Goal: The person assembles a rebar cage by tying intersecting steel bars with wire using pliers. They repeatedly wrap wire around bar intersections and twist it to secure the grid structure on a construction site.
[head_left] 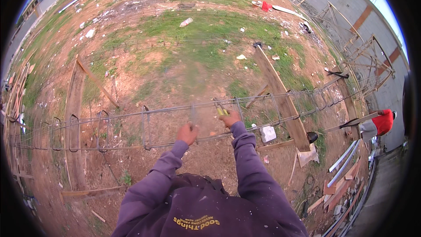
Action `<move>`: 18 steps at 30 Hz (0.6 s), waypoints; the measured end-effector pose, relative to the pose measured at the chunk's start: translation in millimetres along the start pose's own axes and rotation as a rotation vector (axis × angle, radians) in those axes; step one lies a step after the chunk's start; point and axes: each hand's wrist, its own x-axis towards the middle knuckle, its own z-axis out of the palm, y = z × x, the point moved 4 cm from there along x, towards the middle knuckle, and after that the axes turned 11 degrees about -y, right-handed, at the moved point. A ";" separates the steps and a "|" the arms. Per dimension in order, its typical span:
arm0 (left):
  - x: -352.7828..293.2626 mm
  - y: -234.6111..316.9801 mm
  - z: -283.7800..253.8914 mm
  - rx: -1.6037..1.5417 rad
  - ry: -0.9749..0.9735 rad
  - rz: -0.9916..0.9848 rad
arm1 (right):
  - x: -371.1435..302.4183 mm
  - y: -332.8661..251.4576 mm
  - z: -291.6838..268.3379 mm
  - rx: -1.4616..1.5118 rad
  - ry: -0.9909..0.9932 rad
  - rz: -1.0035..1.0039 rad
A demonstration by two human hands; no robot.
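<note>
A long rebar cage (166, 109) runs across in front of me, made of thin steel bars with rectangular stirrups (144, 127) spaced along it. My left hand (187, 134) is closed at the near side of the cage, beside an upright stirrup (193, 113); whether its fingers grip the stirrup or something smaller cannot be made out. In my right hand (231, 119) are yellow-handled pincers (222, 111), their dark jaws pointing up and left by the cage's upper bars. Another stirrup (237, 107) stands just right of that hand.
Wooden trestles support the cage, one plank (74, 105) at left and another (283, 98) at right. A white block (268, 134) lies under the bars. Farther right are a person in a red shirt (382, 124), scrap timber (348, 180) and a grey wall (351, 13).
</note>
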 end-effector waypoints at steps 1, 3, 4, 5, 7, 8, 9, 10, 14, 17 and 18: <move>0.7 -1.6 0.8 -0.005 -0.003 -0.010 | -12.5 -6.5 -4.3 0.044 -0.041 -0.022; 0.8 -2.8 1.9 0.002 0.007 0.016 | -55.2 -12.7 -11.0 0.095 0.020 -0.164; 1.1 -3.2 2.0 0.008 0.008 0.021 | -78.9 -14.4 -12.6 0.141 0.046 -0.282; 1.2 -3.7 2.3 -0.025 0.008 0.032 | -100.7 -3.9 -12.4 0.255 -0.005 -0.202; 0.9 -5.1 2.8 -0.104 -0.007 0.028 | -145.6 21.1 -7.7 0.750 -0.218 -0.191; 0.8 -4.7 2.6 -0.070 -0.006 0.032 | -167.0 33.1 -2.1 1.113 -0.369 -0.209; 0.6 -5.1 2.6 -0.045 -0.011 0.018 | -187.6 43.2 4.7 1.398 -0.430 -0.281; 0.5 -5.8 2.3 -0.024 -0.007 -0.008 | -202.6 52.6 8.2 1.684 -0.490 -0.355; 1.5 -6.7 3.0 -0.008 -0.006 -0.041 | -224.6 109.0 -3.0 1.441 -0.104 -0.418; 3.7 -7.0 3.8 -0.010 -0.003 -0.017 | -214.0 142.0 -4.2 1.052 0.241 -0.159; 4.3 -8.2 4.5 -0.032 -0.012 -0.028 | -210.8 147.5 -7.4 0.918 0.323 -0.170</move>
